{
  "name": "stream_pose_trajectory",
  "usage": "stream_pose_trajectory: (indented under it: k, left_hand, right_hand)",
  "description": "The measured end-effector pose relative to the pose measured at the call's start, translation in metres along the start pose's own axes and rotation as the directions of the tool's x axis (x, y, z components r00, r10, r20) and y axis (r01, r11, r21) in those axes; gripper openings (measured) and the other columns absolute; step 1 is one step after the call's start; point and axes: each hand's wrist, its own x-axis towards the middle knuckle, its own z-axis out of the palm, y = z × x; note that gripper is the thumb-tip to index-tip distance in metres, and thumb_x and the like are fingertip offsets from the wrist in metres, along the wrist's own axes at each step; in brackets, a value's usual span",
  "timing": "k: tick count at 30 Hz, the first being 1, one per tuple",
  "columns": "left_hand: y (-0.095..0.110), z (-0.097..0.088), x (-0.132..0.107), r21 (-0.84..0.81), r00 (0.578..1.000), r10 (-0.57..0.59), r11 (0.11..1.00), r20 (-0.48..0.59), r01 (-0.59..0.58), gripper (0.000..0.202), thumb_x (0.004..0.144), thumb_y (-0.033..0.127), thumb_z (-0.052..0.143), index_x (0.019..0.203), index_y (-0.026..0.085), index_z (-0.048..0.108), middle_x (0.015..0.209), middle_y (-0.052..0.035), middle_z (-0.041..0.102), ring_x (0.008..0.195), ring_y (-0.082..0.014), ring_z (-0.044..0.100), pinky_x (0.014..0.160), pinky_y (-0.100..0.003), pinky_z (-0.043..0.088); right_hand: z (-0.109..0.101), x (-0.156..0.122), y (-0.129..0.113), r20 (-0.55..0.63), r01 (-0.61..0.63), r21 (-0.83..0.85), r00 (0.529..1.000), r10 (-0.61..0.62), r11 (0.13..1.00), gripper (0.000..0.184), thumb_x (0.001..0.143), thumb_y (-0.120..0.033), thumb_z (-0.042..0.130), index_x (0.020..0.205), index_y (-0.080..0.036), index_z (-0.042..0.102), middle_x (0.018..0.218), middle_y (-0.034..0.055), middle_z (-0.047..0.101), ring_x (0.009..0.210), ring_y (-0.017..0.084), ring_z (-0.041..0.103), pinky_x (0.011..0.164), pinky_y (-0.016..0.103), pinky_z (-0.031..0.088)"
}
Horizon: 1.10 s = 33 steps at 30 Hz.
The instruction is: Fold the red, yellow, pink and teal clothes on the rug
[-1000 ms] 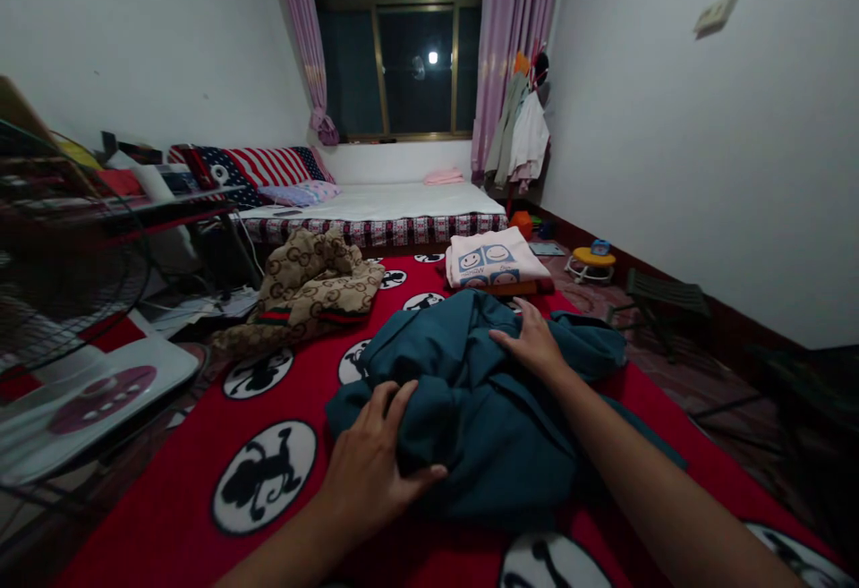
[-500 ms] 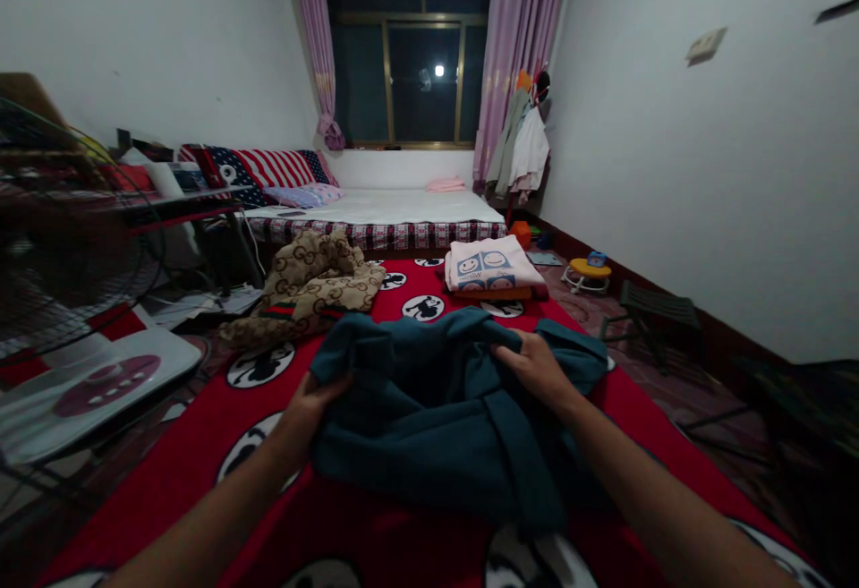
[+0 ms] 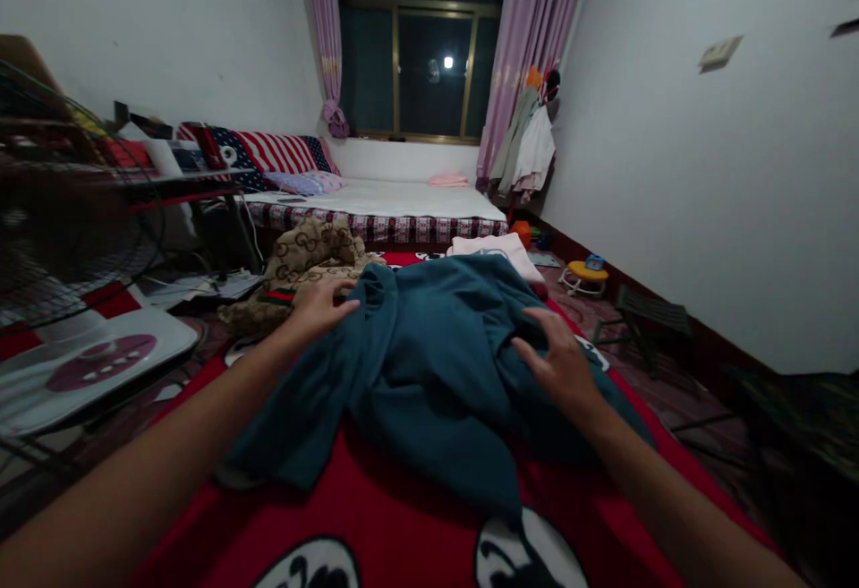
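A dark teal garment (image 3: 436,337), seemingly long-sleeved, lies rumpled and spread over the red patterned blanket (image 3: 403,525). At its upper left edge is my left hand (image 3: 322,309), thumb and fingers apart. My right hand (image 3: 560,362) hovers at or just over the right part of the cloth, its fingers spread and curved. Whether either hand touches the fabric is hard to tell. Behind the garment sits a folded pale pink garment (image 3: 503,252), partly covered from view. Left of it, a tan patterned garment (image 3: 312,252) lies in a heap.
A bed (image 3: 403,199) stands against the window wall. On the left are a fan (image 3: 60,212) and a white plastic surface (image 3: 100,364). A yellow stool (image 3: 583,275) and dark folding stools (image 3: 648,319) stand on the right, with clothes on a rack (image 3: 533,149) behind.
The teal garment has gone from bunched in both hands to spread out on the blanket, covering more of the pink one. Both hands have loosened; the left moved up, the right slightly rightward.
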Motion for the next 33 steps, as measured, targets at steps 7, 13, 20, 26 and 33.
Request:
stream_pose_trajectory:
  k: [7, 13, 20, 26, 33]
  left_hand:
    - [0.021, 0.022, -0.107, -0.066, 0.738, 0.418, 0.888, 0.53, -0.455, 0.052, 0.072, 0.028, 0.066, 0.123, 0.031, 0.058, 0.131, -0.0049, 0.053, 0.119, -0.0241, 0.051, 0.103, -0.037, 0.04]
    - [-0.011, 0.038, -0.113, 0.092, 0.746, 0.331, 0.882, 0.577, -0.463, 0.086, 0.062, 0.011, 0.059, 0.143, 0.03, 0.035, 0.148, -0.0084, 0.036, 0.134, -0.0293, 0.036, 0.112, -0.051, 0.024]
    - [-0.011, 0.074, -0.089, 0.062, 0.847, 0.322, 0.922, 0.423, -0.382, 0.059, 0.062, 0.004, 0.05, 0.116, 0.024, 0.063, 0.122, -0.0049, 0.061, 0.113, -0.022, 0.057, 0.103, -0.036, 0.038]
    - [0.011, 0.051, -0.068, -0.06, 0.913, 0.193, 0.981, 0.358, -0.184, 0.036, 0.067, 0.01, 0.048, 0.094, 0.02, 0.069, 0.09, -0.0012, 0.071, 0.09, -0.0214, 0.065, 0.081, -0.028, 0.047]
    - [0.044, -0.036, -0.081, -0.38, 0.728, 0.288, 0.924, 0.622, -0.041, 0.021, 0.073, 0.02, 0.051, 0.088, 0.015, 0.065, 0.087, 0.0012, 0.067, 0.085, -0.0176, 0.061, 0.076, -0.024, 0.047]
  right_hand:
    - [-0.008, -0.088, -0.048, 0.646, 0.1, 0.164, 0.741, -0.183, 0.981, 0.071, 0.07, -0.024, 0.068, 0.137, -0.029, 0.044, 0.145, 0.0075, 0.039, 0.13, 0.028, 0.04, 0.106, 0.042, 0.036]
    - [0.015, -0.07, -0.01, 0.603, 0.139, -0.024, 0.792, -0.097, 0.99, 0.081, 0.065, 0.001, 0.047, 0.14, -0.029, 0.04, 0.151, 0.0074, 0.029, 0.135, 0.025, 0.034, 0.106, 0.042, 0.037]
    - [0.063, -0.032, 0.011, 0.428, 0.102, -0.374, 0.901, 0.074, 0.922, 0.062, 0.081, -0.009, 0.045, 0.141, -0.024, 0.04, 0.127, 0.0132, 0.053, 0.111, 0.026, 0.051, 0.087, 0.037, 0.046]
    - [0.046, 0.0, 0.004, 0.45, 0.066, -0.289, 0.89, 0.074, 0.955, 0.039, 0.079, -0.012, 0.045, 0.112, -0.022, 0.062, 0.104, 0.0063, 0.066, 0.097, 0.02, 0.057, 0.079, 0.027, 0.041]
    - [-0.05, -0.002, -0.041, 0.619, 0.199, -0.016, 0.772, -0.147, 0.98, 0.021, 0.065, -0.015, 0.045, 0.078, -0.021, 0.06, 0.073, 0.0004, 0.063, 0.071, 0.016, 0.057, 0.067, 0.026, 0.034]
